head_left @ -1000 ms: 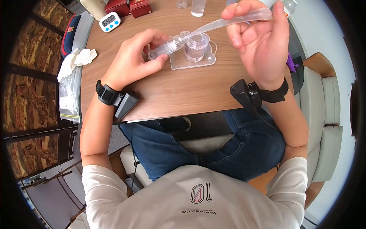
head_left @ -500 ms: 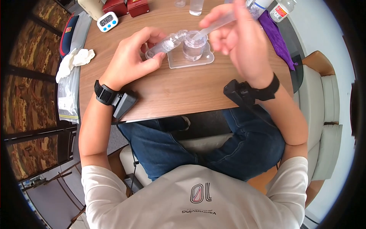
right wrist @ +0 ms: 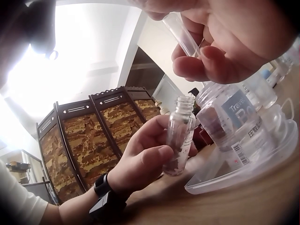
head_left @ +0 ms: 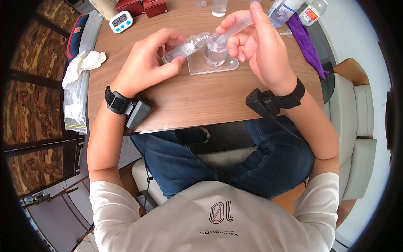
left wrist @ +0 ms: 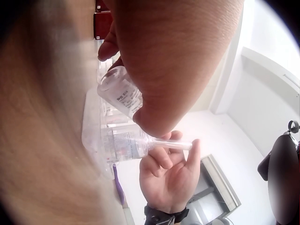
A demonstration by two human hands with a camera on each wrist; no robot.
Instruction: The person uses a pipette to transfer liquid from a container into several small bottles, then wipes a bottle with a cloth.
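Observation:
My left hand grips a small clear bottle around its body, tilted with its uncapped neck toward the jar. Printed text shows on the bottle in the left wrist view. Beside it a wide-mouthed clear jar with liquid stands on a shallow clear plastic tray. Between thumb and fingers, my right hand holds a translucent plastic dropper, slanted down into the jar's mouth. In the right wrist view the dropper passes behind curled fingers, and a label covers part of the jar.
A white timer and dark red boxes stand at the back left. Bottles and a purple cloth lie at the right. White crumpled gloves or tissue rest on the left edge.
The right hand has moved left and down, taking the dropper's tip from the small bottle's mouth into the jar. The left hand keeps its hold on the bottle nearly in place.

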